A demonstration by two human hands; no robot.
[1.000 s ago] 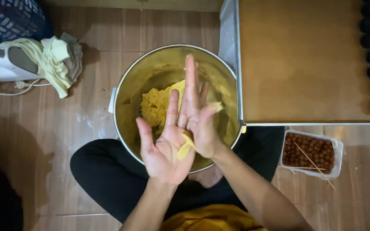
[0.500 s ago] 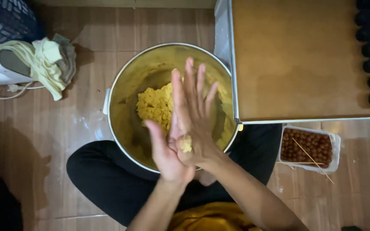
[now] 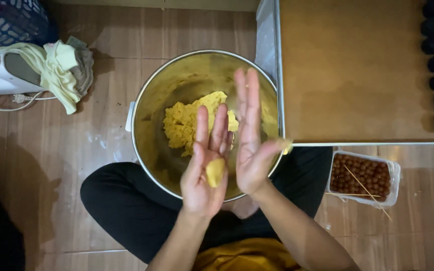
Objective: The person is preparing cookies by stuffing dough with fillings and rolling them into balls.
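Over bowl [image 3: 146, 125], upright dough piece [image 3: 215, 172]

Dough lump [image 3: 215, 172] yellow, same as dough mass [image 3: 189, 123] in silver steel bowl [image 3: 149, 105]. Tray [image 3: 357, 70] right: tan-brown. Small tub [image 3: 365, 175]: reddish-brown balls. Trousers [image 3: 126, 206] black. Cloth [image 3: 59, 70] far left: pale yellow-green.

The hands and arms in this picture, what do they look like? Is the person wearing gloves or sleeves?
No gloves and no sleeves show. The left hand and the right hand are bare, and both forearms are bare up to the picture's edge. I see no rings, watch or bracelet. The fingers are long and slim. Lower down, the person wears a mustard-yellow top and black trousers.
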